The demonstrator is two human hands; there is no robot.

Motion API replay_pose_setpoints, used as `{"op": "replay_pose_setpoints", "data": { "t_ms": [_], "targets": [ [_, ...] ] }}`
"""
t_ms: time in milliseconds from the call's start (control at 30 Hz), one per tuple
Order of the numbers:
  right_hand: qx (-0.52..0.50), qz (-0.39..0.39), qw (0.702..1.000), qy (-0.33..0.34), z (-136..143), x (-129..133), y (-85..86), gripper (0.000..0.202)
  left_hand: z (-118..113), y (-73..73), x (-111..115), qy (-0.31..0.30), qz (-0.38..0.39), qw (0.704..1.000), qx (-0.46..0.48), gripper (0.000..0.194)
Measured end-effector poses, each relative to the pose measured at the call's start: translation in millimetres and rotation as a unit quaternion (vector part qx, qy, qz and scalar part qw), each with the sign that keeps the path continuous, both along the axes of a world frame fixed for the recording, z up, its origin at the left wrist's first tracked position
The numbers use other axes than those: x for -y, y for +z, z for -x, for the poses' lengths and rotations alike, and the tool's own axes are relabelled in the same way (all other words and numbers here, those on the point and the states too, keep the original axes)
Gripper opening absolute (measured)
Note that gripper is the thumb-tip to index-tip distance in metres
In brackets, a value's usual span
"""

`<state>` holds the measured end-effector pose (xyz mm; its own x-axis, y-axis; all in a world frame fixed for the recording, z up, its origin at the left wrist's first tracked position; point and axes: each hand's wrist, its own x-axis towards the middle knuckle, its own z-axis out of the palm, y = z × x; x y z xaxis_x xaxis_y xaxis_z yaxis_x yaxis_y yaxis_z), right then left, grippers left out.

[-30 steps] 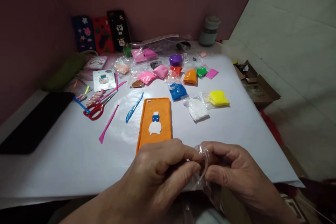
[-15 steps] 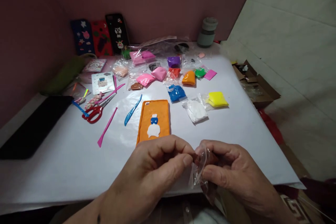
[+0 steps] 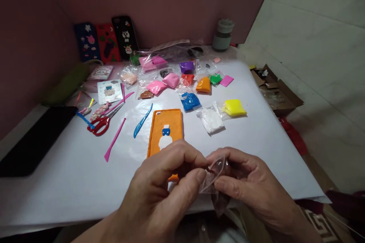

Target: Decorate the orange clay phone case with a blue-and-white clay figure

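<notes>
A small clear plastic bag (image 3: 212, 182) with something dark brown inside is between my hands near the table's front edge. My left hand (image 3: 171, 182) pinches at its opening, thumb and fingertips together. My right hand (image 3: 251, 182) grips the bag's other side between thumb and fingers. Partly hidden behind my left hand lies an orange phone case (image 3: 154, 129) bearing a white shape and a blue piece. Beyond my hands are packets of white clay (image 3: 211, 120), yellow clay (image 3: 234, 107) and blue clay (image 3: 190, 101).
Red-handled scissors (image 3: 100, 125), a pink tool (image 3: 115, 139) and a blue tool (image 3: 143, 120) lie on the left. Several more clay packets are farther back. A jar (image 3: 222, 36) and decorated cases (image 3: 125, 38) stand at the back; a cardboard box (image 3: 285, 93) is right of the table.
Both hands and the bag have shifted slightly left, with my left hand covering more of the orange case. The bag's opening has tilted and spread a little.
</notes>
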<state>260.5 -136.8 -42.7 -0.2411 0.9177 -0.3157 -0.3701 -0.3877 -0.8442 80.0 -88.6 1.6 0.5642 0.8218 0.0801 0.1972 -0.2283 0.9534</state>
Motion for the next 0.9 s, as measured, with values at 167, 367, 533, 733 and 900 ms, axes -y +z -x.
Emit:
{"op": "replay_pose_setpoints", "data": {
  "t_ms": [167,367,533,733,900],
  "targets": [
    [-0.015,-0.007,1.0,0.007,0.1,-1.5,0.6,0.024,-3.1,0.9,-0.6,-0.015,-0.022,0.999,-0.03,0.011],
    [-0.028,-0.016,0.999,0.022,-0.5,-1.0,-0.5,0.022,-4.8,-2.9,-0.3,-0.008,-0.037,0.998,-0.053,0.01],
    [0.001,-0.041,0.999,0.0,-1.4,-0.2,-0.5,0.02,-4.5,-3.0,0.7,-0.029,-0.067,0.995,-0.069,0.013],
    [0.075,-0.048,0.995,-0.044,-0.5,1.1,-4.7,0.026,-4.2,-6.2,-0.6,-0.029,-0.103,0.991,-0.079,0.013],
    [0.099,-0.043,0.993,-0.051,1.7,1.8,-2.7,0.025,-3.6,-7.9,-0.3,-0.045,-0.151,0.984,-0.086,0.018]
  ]
}}
